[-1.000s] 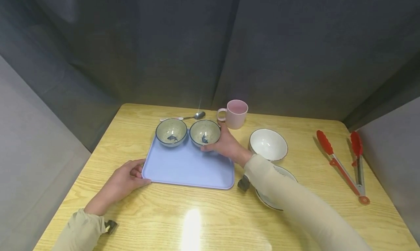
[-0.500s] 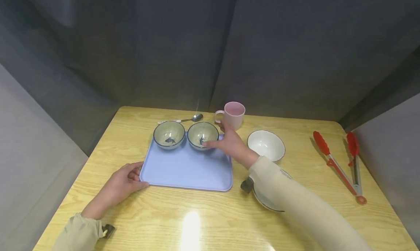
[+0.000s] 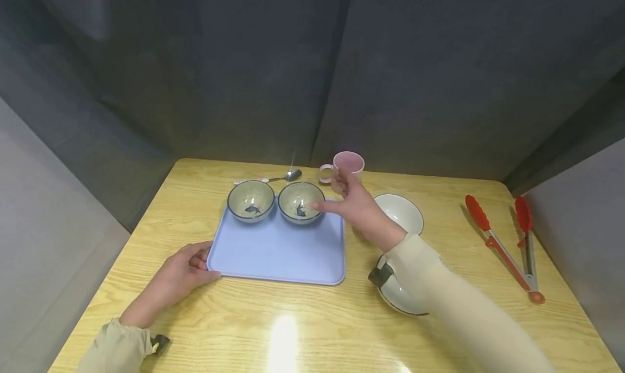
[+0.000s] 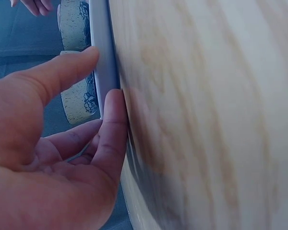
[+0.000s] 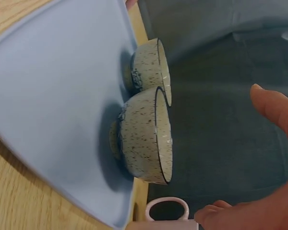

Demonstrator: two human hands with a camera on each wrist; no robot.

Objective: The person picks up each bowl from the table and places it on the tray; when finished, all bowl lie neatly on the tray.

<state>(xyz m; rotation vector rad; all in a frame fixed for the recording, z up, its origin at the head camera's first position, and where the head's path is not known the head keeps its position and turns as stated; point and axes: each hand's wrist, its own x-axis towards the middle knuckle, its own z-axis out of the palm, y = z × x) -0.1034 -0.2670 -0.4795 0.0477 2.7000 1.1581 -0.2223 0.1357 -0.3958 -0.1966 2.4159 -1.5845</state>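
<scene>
My left hand (image 3: 182,275) holds the near left corner of a lavender tray (image 3: 278,259), thumb at the front edge and fingers at the left side. Two speckled bowls with dark blue rims stand upright along the tray's far side: a left bowl (image 3: 251,201) and a right bowl (image 3: 300,203). In the right wrist view, the nearer bowl (image 5: 144,136) stands apart from my right hand (image 5: 259,191). That hand hovers with thumb and fingers spread between the right bowl and a pink mug (image 3: 349,161). Its fingers overlap the mug in the head view; whether they touch it I cannot tell.
A spoon (image 3: 292,175) lies behind the bowls. Right of the tray stand a white bowl (image 3: 401,213) and another white bowl (image 3: 402,297), partly covered by my right sleeve. Red-tipped tongs (image 3: 510,264) lie spread at the far right. Dark curtain (image 3: 244,80) hangs behind the table.
My right hand has let go of the right bowl's rim and risen slightly rightward, over the mug's front. The left hand, tray and bowls keep their places; the view has shifted slightly.
</scene>
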